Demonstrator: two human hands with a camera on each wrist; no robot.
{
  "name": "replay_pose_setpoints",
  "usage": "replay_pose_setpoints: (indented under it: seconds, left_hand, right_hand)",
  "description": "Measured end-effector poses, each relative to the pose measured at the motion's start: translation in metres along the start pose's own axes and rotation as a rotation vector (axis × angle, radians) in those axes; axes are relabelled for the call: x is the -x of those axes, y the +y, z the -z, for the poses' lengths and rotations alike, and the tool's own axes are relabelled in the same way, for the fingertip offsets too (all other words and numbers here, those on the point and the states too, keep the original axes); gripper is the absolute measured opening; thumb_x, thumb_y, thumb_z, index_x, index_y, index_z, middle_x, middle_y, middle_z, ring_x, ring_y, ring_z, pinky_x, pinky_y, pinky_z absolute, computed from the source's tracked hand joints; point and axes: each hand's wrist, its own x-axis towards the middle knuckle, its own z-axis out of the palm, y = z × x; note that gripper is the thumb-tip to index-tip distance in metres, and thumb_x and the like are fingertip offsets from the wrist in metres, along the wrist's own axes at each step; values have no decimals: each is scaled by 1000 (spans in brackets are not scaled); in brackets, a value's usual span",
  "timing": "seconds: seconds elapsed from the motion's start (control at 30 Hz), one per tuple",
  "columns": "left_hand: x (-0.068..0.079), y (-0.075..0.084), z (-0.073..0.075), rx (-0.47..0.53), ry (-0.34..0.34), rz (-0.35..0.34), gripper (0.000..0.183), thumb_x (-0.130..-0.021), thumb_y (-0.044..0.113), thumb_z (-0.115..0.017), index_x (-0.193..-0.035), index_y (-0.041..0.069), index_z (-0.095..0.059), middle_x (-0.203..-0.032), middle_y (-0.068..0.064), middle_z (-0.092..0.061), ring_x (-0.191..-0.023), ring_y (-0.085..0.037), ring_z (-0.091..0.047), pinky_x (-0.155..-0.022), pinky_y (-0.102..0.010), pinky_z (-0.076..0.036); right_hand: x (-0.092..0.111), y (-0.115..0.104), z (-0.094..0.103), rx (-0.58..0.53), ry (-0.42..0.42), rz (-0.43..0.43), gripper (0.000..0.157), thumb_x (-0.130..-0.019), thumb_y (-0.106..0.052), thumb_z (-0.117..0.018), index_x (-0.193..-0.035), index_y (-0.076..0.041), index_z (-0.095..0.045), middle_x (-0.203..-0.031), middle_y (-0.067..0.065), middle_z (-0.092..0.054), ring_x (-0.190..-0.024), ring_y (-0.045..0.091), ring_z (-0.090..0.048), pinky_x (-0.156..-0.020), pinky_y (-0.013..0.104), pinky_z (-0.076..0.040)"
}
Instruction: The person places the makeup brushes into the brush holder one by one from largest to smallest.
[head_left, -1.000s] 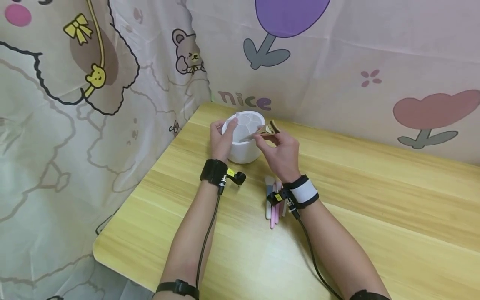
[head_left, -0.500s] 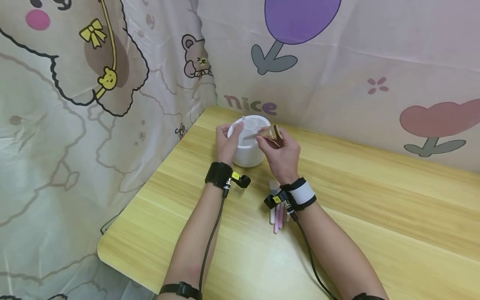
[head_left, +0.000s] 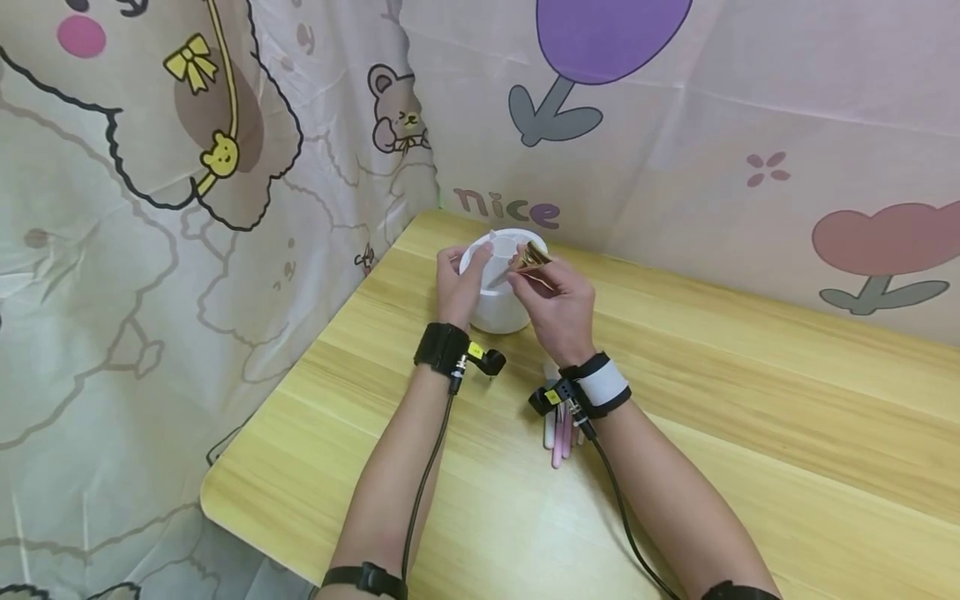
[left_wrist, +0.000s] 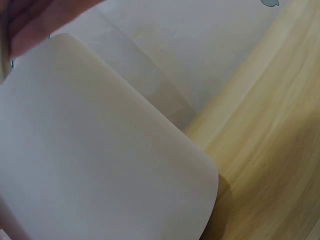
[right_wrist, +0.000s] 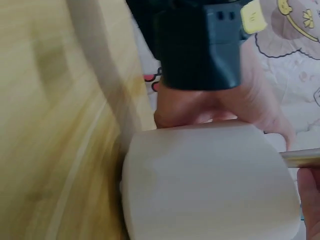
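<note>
A white round holder [head_left: 501,312] with compartments inside stands tilted slightly toward me near the table's back edge. My left hand [head_left: 459,287] grips its left side, thumb over the rim and fingers outside. My right hand [head_left: 558,304] pinches a small gold-brown metallic thing [head_left: 531,257] with a slim greyish end, at the holder's right rim; its kind cannot be told. In the right wrist view, a flat metal bar [right_wrist: 302,158] of it runs at the rim beside my fingertips. The holder's smooth wall [left_wrist: 100,135] fills much of the left wrist view.
Several slim brushes with pink and white handles [head_left: 557,442] lie on the wooden table [head_left: 750,400], partly hidden under my right wrist and its camera. Printed curtains [head_left: 675,167] hang right behind the table and along its left edge. Cables run along both forearms.
My right hand has turned the gold-brown thing and brought it over the holder's rim, its slim end tipping inward. My left hand keeps its hold. The head view has shifted slightly.
</note>
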Motion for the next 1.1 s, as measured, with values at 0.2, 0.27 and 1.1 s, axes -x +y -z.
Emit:
replay_pose_setpoints:
  seconds: [0.2, 0.27, 1.1]
  left_hand:
    - [-2, 0, -1, -12, -1, 7, 61, -89, 54, -71, -132, 19, -47, -137, -10, -57, -125, -24, -58, -114, -47, -45]
    - [-3, 0, -1, -17, -3, 10, 61, -89, 56, -71, -132, 20, -47, -138, -9, -57, -126, -24, -58, -114, -47, -44]
    - [-5, 1, -3, -55, 24, 40, 58, -92, 54, -70, -134, 19, -48, -139, -9, -57, -127, -24, -58, -112, -43, -48]
  right_hand:
    - [0, 1, 2, 109, -48, 1, 30, -89, -4, -79, -118, 4, -74, -112, 22, -73, -104, 26, -75, -92, 22, -61]
    - [-1, 0, 4, 142, -51, 6, 36, -88, -4, -80, -123, 1, -73, -112, 21, -73, -104, 31, -76, -91, 21, -60]
    - [1, -10, 43, 406, -217, -132, 24, -91, -14, -78, -113, -4, -76, -105, 13, -77, -93, 22, -73, -88, 29, -63]
